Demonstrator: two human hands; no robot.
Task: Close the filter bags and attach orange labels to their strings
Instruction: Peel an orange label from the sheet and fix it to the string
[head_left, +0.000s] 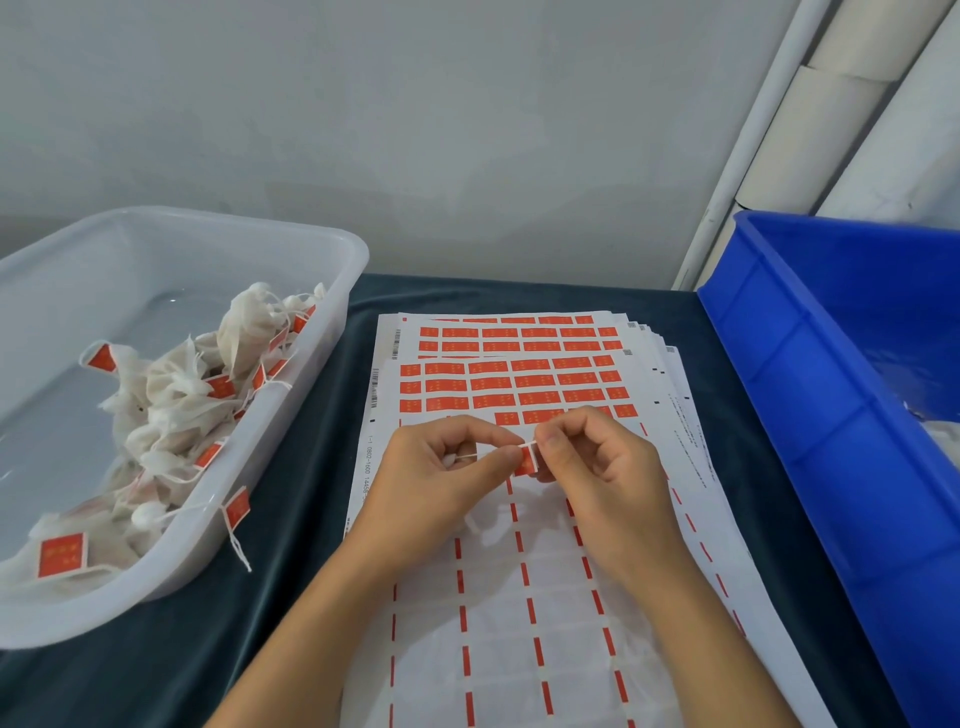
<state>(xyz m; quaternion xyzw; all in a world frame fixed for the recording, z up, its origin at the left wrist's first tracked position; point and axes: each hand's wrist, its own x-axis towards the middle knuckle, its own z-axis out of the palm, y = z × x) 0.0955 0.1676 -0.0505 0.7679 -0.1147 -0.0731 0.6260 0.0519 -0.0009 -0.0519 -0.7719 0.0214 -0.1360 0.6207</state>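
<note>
Both hands meet over the label sheets (519, 384). My left hand (441, 478) pinches a white string (485, 455) between thumb and fingers, with a bit of white filter bag (451, 459) showing inside its curled fingers. My right hand (597, 467) pinches an orange label (525, 461) at the string's end. The top sheet keeps several rows of orange labels at its far part; the near part is peeled backing with red dashes.
A clear plastic tub (291, 483) at the left holds several closed bags with orange labels (176, 405); one label hangs over its rim. A blue crate (810, 395) stands at the right. A dark cloth (291, 597) covers the table. White pipes lean at the back right.
</note>
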